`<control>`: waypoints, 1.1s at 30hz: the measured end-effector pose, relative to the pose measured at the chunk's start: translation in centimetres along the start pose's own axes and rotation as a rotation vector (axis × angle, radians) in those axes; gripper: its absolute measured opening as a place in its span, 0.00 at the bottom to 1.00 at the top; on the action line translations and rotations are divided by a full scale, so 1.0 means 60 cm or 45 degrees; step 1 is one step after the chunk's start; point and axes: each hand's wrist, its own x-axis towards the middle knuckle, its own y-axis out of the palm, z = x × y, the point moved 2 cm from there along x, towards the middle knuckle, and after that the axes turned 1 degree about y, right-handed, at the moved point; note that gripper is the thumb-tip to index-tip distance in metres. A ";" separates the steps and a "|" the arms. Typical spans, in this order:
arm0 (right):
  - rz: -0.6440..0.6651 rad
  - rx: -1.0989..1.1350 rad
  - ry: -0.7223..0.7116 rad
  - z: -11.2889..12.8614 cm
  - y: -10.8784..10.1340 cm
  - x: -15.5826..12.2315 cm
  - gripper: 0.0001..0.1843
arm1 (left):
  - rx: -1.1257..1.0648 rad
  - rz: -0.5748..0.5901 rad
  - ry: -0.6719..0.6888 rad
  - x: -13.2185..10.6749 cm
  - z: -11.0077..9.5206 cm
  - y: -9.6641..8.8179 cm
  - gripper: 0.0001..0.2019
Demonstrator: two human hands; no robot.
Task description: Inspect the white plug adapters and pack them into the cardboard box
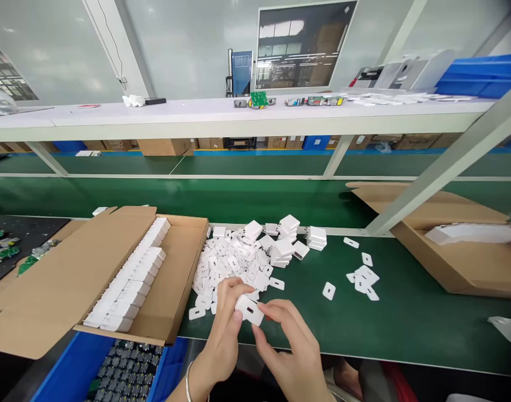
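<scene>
My left hand point(224, 329) and my right hand point(291, 346) meet near the front edge of the green mat point(406, 318), both closed around one white plastic charger shell point(250, 310) with a dark slot in its face. Just behind my hands lies a heap of small flat white covers point(230, 265), and behind that a cluster of white shells point(283, 240). Several loose covers point(362, 276) lie to the right on the mat.
An open cardboard box point(178, 268) at left holds a row of white shells point(132, 276). A blue bin point(71, 374) with dark parts sits below it. Another cardboard box point(452, 262) stands at right. A white shelf point(239, 114) spans the back.
</scene>
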 end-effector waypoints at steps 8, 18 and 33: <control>0.153 0.595 0.482 -0.053 0.047 -0.015 0.22 | -0.141 -0.324 0.092 0.005 0.018 0.027 0.14; 0.136 1.053 0.731 -0.084 0.077 -0.029 0.17 | -0.011 -0.181 0.045 -0.012 0.043 0.031 0.19; 0.101 0.933 0.647 -0.104 0.095 -0.048 0.16 | 0.011 -0.324 0.082 -0.021 0.060 0.033 0.14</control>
